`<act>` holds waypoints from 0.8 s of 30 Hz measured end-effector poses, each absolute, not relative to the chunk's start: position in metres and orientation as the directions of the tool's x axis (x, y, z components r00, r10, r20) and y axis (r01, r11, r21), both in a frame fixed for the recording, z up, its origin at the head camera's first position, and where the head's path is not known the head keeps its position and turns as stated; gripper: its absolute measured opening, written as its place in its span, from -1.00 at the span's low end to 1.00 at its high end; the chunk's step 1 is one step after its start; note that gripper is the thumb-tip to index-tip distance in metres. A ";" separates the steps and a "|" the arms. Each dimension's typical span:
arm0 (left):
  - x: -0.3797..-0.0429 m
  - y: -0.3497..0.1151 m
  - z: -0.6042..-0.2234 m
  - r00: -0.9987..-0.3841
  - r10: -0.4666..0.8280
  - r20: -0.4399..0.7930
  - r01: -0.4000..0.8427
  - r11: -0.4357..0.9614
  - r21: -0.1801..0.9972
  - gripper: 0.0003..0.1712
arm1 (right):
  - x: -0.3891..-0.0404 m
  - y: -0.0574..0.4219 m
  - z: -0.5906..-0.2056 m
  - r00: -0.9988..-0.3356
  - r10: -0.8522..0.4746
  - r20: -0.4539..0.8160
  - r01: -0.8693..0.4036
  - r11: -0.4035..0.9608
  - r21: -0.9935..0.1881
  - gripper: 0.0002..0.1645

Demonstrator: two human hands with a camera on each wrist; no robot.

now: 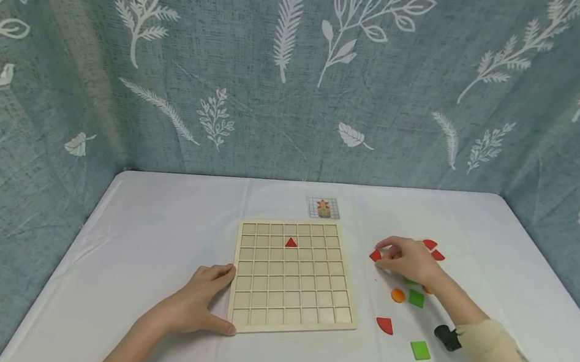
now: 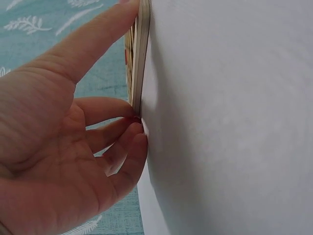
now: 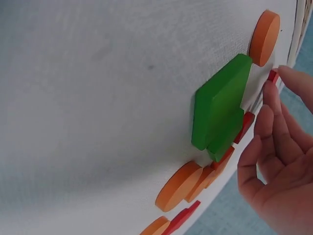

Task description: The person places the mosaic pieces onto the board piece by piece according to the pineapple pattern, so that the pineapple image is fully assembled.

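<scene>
The left hand (image 1: 199, 301) rests against a wooden grid board (image 1: 289, 335), thumb at the near left corner and fingertips at its left side. In the left wrist view, its thumb and fingers touch the board's edge (image 2: 142, 54), spread well apart. A red triangle (image 1: 290, 242) lies on the board's upper part. Right of the board, the right hand (image 1: 409, 259) pinches a small red piece (image 1: 375, 255) between thumb and fingers. That piece (image 3: 273, 76) is mostly covered by fingertips in the right wrist view, so its full shape is hidden.
Around the right hand lie an orange disc (image 1: 398, 295), green square (image 1: 416, 298), red quarter-circle (image 1: 385, 325), light green square (image 1: 420, 350) and further red pieces (image 1: 438, 255). A small picture card (image 1: 323, 208) sits behind the board. Patterned curtains (image 1: 287, 125) surround the white-covered table (image 1: 173, 220).
</scene>
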State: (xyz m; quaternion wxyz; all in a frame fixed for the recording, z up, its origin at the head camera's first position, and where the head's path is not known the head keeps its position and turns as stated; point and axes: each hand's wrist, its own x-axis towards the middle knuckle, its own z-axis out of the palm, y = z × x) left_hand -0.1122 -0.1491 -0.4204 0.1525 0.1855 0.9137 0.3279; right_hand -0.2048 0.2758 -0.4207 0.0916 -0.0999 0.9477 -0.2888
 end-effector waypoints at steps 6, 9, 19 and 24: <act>-0.111 -0.150 -0.421 -0.882 0.447 -0.147 0.251 0.711 0.657 0.26 | -0.204 0.276 -0.421 -0.965 -0.242 -0.104 -0.142 0.812 -0.566 -0.66; -0.112 -0.150 -0.421 -0.882 0.449 -0.145 0.253 0.710 0.657 0.26 | -0.203 0.276 -0.423 -0.966 -0.243 -0.093 -0.146 0.804 -0.577 -0.65; -0.112 -0.150 -0.421 -0.883 0.445 -0.153 0.248 0.717 0.652 0.26 | -0.207 0.276 -0.423 -0.941 -0.327 -0.084 -0.223 0.789 -0.573 -0.67; -0.112 -0.150 -0.419 -0.884 0.441 -0.157 0.243 0.719 0.652 0.26 | -0.209 0.275 -0.425 -0.956 -0.278 -0.089 -0.182 0.806 -0.563 -0.70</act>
